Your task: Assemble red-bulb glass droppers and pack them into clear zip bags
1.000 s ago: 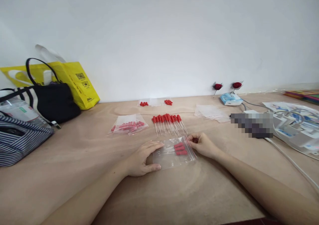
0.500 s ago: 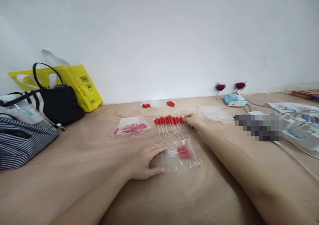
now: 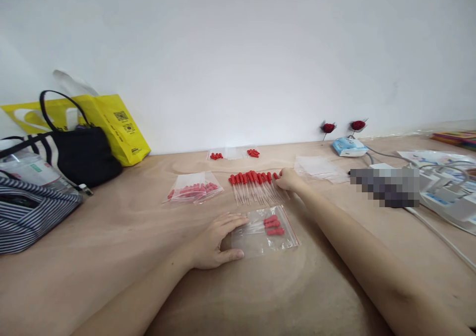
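Observation:
My left hand (image 3: 217, 239) lies with fingers stretched and thumb apart on the left edge of a clear zip bag (image 3: 249, 249). Inside that bag are three glass droppers with red rubber bulbs (image 3: 274, 223). Beyond it, a row of loose red-bulbed droppers (image 3: 251, 178) lies side by side, bulbs pointing to the wall. At the row's right end my right hand (image 3: 289, 180) is closed in a pinch on a dropper (image 3: 275, 176), whose bulb shows beside the fingertips. Filled bags of droppers (image 3: 195, 190) are stacked left of the row.
Small bags with red bulbs (image 3: 216, 156) lie by the wall. Flat clear bags (image 3: 320, 168) sit right of the row. Farther right are a blue tissue pack (image 3: 349, 146), two red roses (image 3: 328, 128) and a power strip (image 3: 446, 192). A black handbag (image 3: 85, 155) and yellow bag (image 3: 126, 128) stand left.
My right hand has shifted slightly right, and the end dropper now sits a little apart from the row. My left hand stays on the bag. The view has shifted slightly.

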Demonstrator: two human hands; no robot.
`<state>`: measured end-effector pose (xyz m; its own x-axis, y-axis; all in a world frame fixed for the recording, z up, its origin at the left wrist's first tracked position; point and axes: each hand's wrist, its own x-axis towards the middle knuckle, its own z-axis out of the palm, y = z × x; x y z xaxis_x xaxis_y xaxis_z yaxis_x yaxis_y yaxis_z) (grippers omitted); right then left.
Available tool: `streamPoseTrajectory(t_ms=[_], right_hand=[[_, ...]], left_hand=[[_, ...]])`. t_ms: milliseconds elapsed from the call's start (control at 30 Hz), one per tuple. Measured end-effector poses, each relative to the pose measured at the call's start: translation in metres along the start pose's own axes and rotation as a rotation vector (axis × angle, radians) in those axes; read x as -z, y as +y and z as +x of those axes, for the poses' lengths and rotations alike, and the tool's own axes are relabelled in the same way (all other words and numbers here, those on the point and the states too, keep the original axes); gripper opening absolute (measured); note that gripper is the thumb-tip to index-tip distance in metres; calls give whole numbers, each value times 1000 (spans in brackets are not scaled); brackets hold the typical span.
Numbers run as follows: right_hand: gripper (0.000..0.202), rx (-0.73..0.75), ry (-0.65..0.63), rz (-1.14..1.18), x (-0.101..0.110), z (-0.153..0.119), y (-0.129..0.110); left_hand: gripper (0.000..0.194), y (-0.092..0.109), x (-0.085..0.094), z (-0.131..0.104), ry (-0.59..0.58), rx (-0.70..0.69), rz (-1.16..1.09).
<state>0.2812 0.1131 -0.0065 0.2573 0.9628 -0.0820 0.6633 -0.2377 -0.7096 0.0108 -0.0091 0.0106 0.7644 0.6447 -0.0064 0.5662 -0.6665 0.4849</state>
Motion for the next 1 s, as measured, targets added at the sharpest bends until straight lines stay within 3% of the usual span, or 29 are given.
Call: streamPoseTrajectory(t_ms=[100,300,367,467,600,800,1000], right_hand=[[16,16,14,40,13,-7,5],[38,82,-50,259,39,-43,28],[43,102,-50,492,37,-60,37],[44,84,54,856,25,-85,47],[43,46,116,1089,11,-109,48],[28,-17,-67,1166,7,-119,44],[36,39,-155,990,5,-121,43]], left_hand=[[62,-1,-1,0,-3,-4,3],[62,-2,-2,-1,1,0,4],[62,-2,-2,-1,5,2,9],[62,-2,-1,-1,6,1,15],[62,-3,-1,-1,10,5,10],[61,-1,-1,0,8,3,28],[61,2,2,0,2,-7,30]])
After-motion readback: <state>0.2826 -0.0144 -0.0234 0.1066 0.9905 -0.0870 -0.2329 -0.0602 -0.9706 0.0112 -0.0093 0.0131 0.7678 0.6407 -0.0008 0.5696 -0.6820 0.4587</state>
